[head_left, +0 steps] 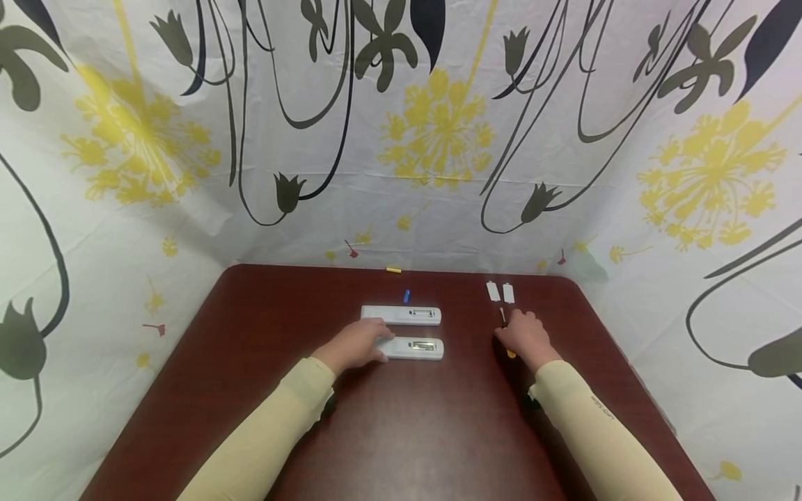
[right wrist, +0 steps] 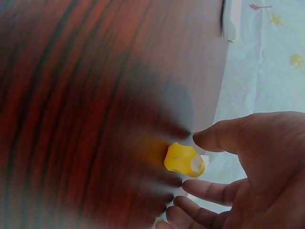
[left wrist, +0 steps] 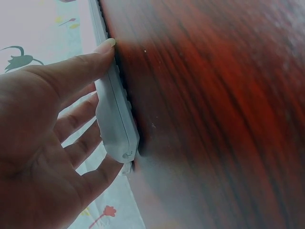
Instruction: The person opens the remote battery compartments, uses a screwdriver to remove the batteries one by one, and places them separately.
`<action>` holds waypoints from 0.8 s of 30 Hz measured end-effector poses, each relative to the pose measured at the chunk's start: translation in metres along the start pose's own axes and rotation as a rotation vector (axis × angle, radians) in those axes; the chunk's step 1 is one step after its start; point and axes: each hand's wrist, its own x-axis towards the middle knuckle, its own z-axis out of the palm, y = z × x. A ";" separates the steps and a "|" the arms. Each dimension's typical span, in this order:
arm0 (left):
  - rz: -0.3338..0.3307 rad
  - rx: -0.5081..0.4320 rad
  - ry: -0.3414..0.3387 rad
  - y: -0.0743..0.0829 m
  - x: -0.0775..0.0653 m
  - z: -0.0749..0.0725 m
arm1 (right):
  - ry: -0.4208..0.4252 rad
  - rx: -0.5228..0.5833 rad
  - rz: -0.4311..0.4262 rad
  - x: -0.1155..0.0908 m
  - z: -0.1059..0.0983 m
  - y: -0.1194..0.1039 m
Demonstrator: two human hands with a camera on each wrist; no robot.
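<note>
The left hand holds the end of the nearer white remote control, its thumb along the near edge and fingers at the far side. That remote lies back up with its battery compartment uncovered. Beyond it, parallel, lies a second white remote control, its compartment uncovered too. At the right, the right hand hovers low around a screwdriver lying on the table. In the right wrist view, thumb and fingers stand on either side of its yellow handle, with visible gaps. Part of the screwdriver is hidden under the hand.
Two small white covers lie side by side beyond the right hand. A small blue cylinder lies behind the remotes, and a small yellow one at the far edge of the dark red table. Patterned cloth surrounds the table.
</note>
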 end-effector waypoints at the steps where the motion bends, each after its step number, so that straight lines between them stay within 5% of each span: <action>1: 0.000 -0.001 0.001 0.000 0.000 0.000 | 0.000 0.001 0.003 0.000 0.000 0.000; 24: 0.013 0.003 -0.005 0.000 -0.001 -0.002 | -0.028 0.026 0.034 0.007 0.005 -0.001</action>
